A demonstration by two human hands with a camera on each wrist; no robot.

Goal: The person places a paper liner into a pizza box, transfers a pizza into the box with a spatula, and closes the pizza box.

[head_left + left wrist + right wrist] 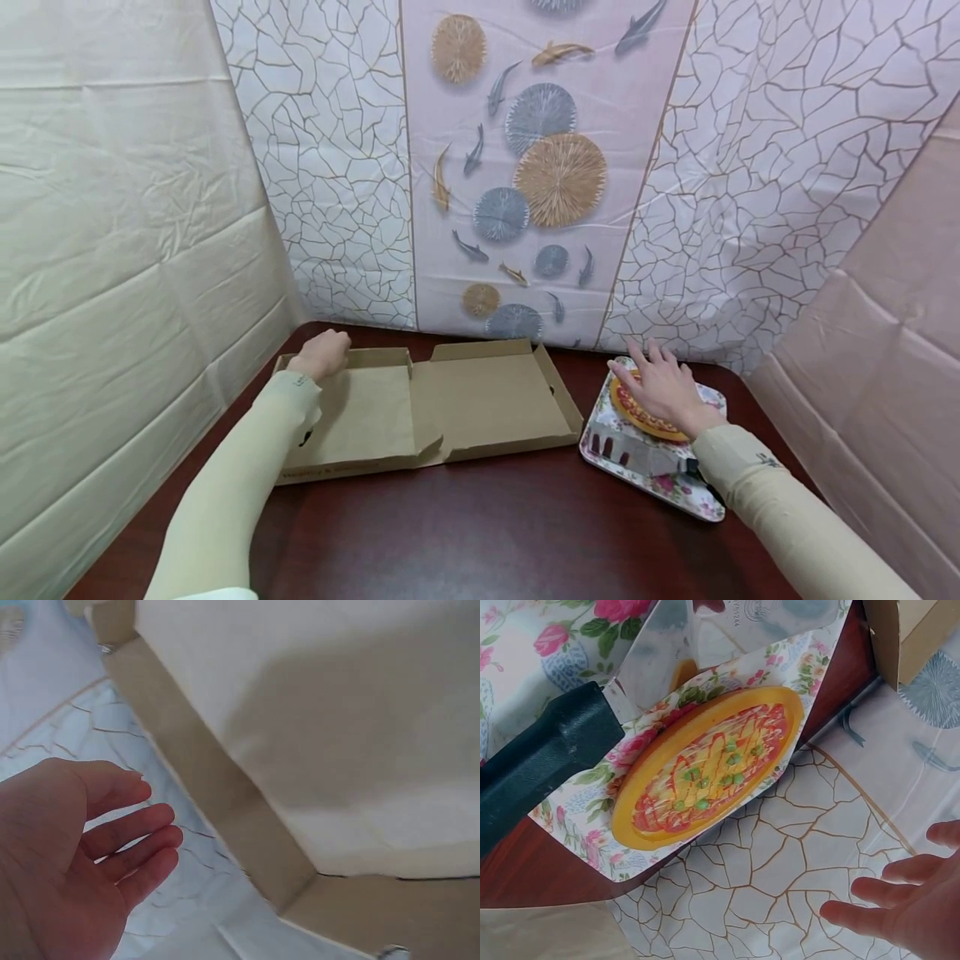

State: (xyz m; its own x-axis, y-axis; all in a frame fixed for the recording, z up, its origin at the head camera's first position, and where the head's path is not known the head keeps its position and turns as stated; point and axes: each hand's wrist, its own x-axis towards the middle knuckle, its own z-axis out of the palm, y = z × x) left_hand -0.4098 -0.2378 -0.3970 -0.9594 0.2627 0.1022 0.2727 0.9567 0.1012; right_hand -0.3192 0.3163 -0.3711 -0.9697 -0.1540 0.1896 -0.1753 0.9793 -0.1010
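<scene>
Over the back left part of an open cardboard pizza box (495,404) hovers my left hand (322,354). In the left wrist view its fingers (139,825) are loosely bent, with nothing between them, apart from the box wall (217,780). My right hand (663,392) is spread above a pizza (712,772) with a yellow rim, red sauce and green bits. The pizza lies on a floral tray (705,500). Beside it on the tray rests a slotted metal spatula (637,450) with a dark handle (547,757), which the right hand does not touch.
Pale paper (367,417) lines the box's left half; its lid lies folded out to the right. A dark red table (465,533) bears everything. Behind stands a patterned cloth wall (517,283), with plain cloth walls at the left (127,275) and right (885,350).
</scene>
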